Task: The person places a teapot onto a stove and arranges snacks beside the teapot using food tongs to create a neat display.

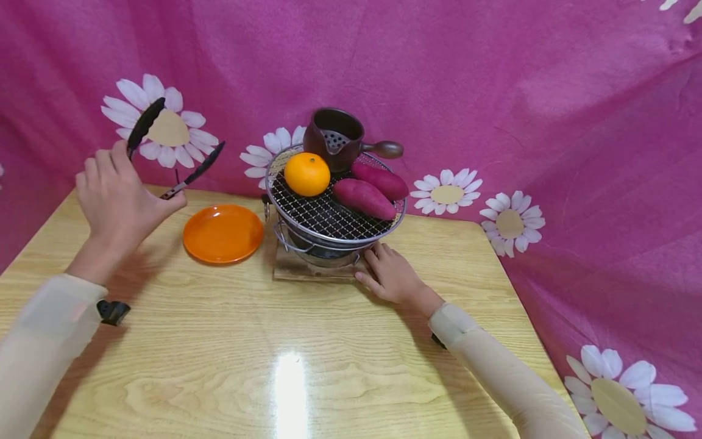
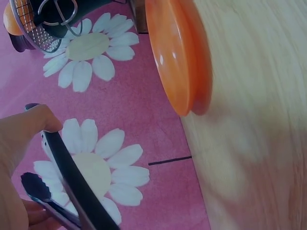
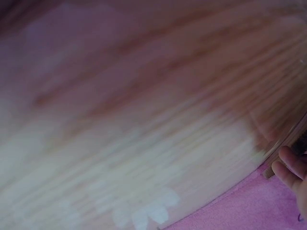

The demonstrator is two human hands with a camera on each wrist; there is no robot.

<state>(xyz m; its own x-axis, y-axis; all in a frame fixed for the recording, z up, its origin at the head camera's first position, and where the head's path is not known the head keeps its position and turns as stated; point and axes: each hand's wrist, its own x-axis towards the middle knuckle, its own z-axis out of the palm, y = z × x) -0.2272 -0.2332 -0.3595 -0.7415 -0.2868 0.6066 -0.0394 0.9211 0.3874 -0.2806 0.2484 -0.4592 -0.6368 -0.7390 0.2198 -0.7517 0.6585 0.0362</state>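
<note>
In the head view my left hand point(image 1: 117, 192) holds black-tipped tongs point(image 1: 203, 163) up at the left, their two arms spread apart. The left wrist view shows the tongs point(image 2: 72, 167) between thumb and fingers. My right hand point(image 1: 392, 274) grips the right end of the wooden base point(image 1: 312, 272) under a round tabletop grill point(image 1: 315, 241), thumb at the front edge; some fingers are partly hidden behind the grill. On its mesh sit an orange point(image 1: 307, 174), two purple sweet potatoes point(image 1: 364, 199) and a dark brown side-handled pot point(image 1: 337, 149).
An orange plate point(image 1: 222, 235) lies left of the grill, below and right of the tongs. Behind the wooden table point(image 1: 219, 341) hangs a pink cloth point(image 1: 466, 91) with white daisies. The right wrist view is mostly blurred tabletop.
</note>
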